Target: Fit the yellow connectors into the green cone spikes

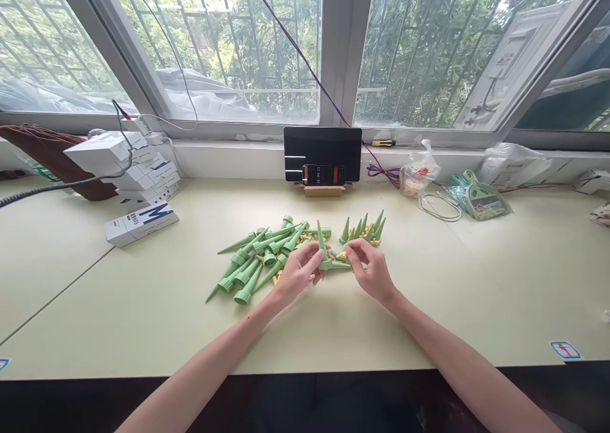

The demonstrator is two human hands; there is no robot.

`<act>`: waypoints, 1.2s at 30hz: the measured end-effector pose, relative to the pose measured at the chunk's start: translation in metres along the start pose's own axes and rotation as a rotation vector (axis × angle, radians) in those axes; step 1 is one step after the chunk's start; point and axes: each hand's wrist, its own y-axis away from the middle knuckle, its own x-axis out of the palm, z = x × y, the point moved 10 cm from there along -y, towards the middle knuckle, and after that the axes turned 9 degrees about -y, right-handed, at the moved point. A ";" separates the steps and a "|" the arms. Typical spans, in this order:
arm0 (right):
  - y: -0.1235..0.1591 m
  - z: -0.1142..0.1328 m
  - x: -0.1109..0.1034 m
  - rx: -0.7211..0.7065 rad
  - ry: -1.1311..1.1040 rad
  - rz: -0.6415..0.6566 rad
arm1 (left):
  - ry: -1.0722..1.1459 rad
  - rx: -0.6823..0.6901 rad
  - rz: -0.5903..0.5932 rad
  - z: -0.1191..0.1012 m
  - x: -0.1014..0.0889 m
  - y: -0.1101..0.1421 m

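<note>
My left hand is closed around a green plastic watering spike, which stands point up with its wide collar at the bottom. To its right, my right hand has thumb and forefinger pinched together beside a small yellow piece; what lies between the fingertips is too small to make out. Another green spike lies on its side between the hands. Left of my left hand spreads a loose pile of green spikes with yellow bits among them. Beyond my right hand, several spikes stand point up with yellow parts.
A phone showing a timer leans on a black tablet at the back of the pale table. White boxes sit at left. Plastic bags, a coiled white cable and a green dustpan-like item lie at right.
</note>
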 end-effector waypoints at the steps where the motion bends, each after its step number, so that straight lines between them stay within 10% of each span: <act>1: 0.000 0.001 0.000 -0.002 -0.002 0.001 | 0.002 -0.004 -0.002 0.001 0.000 0.000; 36: 0.003 0.010 0.010 -0.078 -0.027 0.074 | -0.120 0.025 0.000 0.005 0.003 -0.001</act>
